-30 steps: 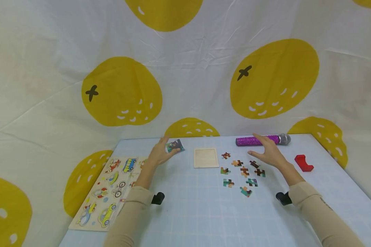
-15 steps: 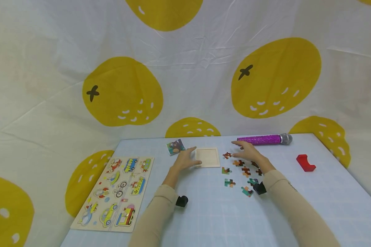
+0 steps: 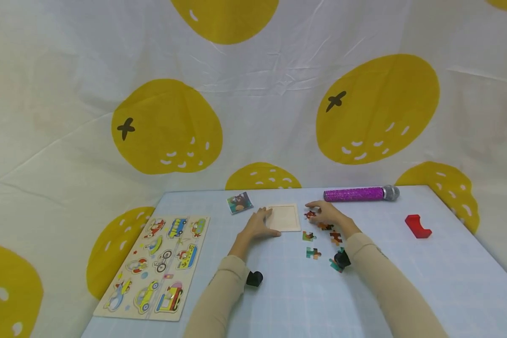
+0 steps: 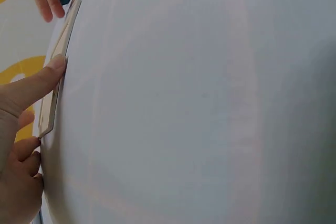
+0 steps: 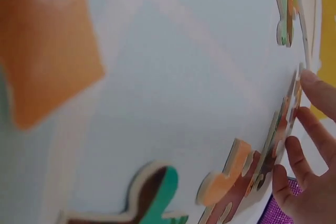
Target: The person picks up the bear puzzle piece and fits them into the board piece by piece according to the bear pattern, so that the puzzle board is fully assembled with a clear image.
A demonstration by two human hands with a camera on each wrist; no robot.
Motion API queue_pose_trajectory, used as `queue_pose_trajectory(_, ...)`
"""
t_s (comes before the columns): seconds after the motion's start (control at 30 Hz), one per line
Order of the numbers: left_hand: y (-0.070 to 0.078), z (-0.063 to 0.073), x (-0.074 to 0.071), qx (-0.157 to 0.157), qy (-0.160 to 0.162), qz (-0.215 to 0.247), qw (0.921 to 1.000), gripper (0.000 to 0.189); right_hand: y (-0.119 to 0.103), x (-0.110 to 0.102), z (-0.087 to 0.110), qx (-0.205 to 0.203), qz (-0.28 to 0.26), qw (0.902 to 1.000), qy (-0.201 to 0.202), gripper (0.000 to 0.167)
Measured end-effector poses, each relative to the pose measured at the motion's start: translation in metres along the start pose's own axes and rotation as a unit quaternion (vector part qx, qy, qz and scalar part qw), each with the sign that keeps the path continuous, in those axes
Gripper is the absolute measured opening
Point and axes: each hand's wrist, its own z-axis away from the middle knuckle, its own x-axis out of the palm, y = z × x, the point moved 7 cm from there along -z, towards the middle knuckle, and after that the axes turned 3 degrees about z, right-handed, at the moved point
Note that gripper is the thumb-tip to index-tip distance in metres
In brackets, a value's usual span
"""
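Note:
A small pale wooden puzzle tray (image 3: 284,218) lies flat near the middle of the table. My left hand (image 3: 255,226) holds its near left corner; in the left wrist view the thumb (image 4: 56,65) rests against the tray's edge. Right of the tray, my right hand (image 3: 327,214) is low over several loose jigsaw pieces (image 3: 313,253). Its thumb and index finger stand either side of a brown jigsaw piece (image 3: 310,214), at or touching it; I see no lift. The right hand and sleeve hide some pieces. An orange-and-green piece (image 3: 309,236) lies nearer me.
A picture card (image 3: 239,203) lies behind and left of the tray. A vehicle puzzle board (image 3: 155,267) covers the table's left side. At the back right is a purple glittery microphone (image 3: 359,193), with a red arched block (image 3: 418,226) farther right. A printed cloth hangs behind.
Both hands have come inward. My left hand has moved right, from beside the picture card to the tray; my right hand has moved left and down to the brown jigsaw piece.

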Motion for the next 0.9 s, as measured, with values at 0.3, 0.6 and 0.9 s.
queue_pose_trajectory(0.3, -0.002, -0.003, 0.003, -0.004, -0.007, -0.023, 0.9997, 0.081, 0.001, 0.002, -0.004, 0.016, 0.018, 0.9997, 0.009, 0.048)
queue_pose_trajectory(0.6, -0.002, -0.001, 0.004, 0.018, 0.007, -0.028, 0.9994, 0.079, 0.011, 0.001, -0.003, 0.051, -0.021, 0.9983, 0.018, 0.04)
queue_pose_trajectory(0.9, -0.002, -0.002, 0.006, 0.029, 0.011, -0.034, 0.999, 0.08, 0.016, 0.0, -0.003, 0.057, -0.017, 0.9976, 0.034, 0.04)
